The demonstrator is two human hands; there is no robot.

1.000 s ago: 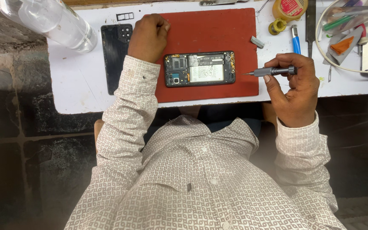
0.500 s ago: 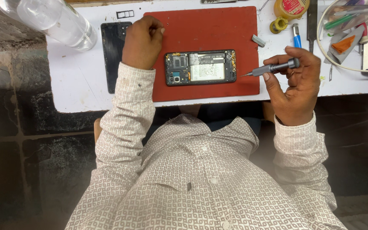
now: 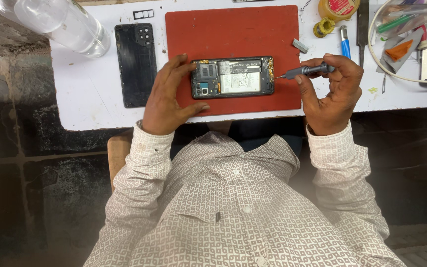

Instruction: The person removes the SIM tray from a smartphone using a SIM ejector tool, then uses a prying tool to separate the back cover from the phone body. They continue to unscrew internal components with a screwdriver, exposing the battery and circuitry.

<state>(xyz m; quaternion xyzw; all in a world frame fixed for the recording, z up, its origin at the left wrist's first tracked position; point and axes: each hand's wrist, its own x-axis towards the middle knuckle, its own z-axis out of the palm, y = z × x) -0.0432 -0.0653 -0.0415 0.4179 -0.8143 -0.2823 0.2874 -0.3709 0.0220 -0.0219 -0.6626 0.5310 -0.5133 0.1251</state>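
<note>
An opened phone (image 3: 233, 77) with its circuit board and battery exposed lies flat on a red mat (image 3: 233, 32). My left hand (image 3: 170, 96) grips the phone's left end, fingers along the top edge and thumb at the bottom. My right hand (image 3: 331, 89) holds a grey screwdriver (image 3: 305, 71) whose tip touches the phone's right edge.
The phone's black back cover (image 3: 135, 64) lies left of the mat on the white table (image 3: 87, 94). A clear plastic bottle (image 3: 58, 22) lies at the far left. A small grey piece (image 3: 300, 45), yellow tape rolls (image 3: 332, 15), a blue tool (image 3: 345, 44) and a tray of tools (image 3: 411, 34) sit at the right.
My left hand came down from the mat's upper left corner and took hold of the phone's left end. The screwdriver tip moved in to the phone's right edge.
</note>
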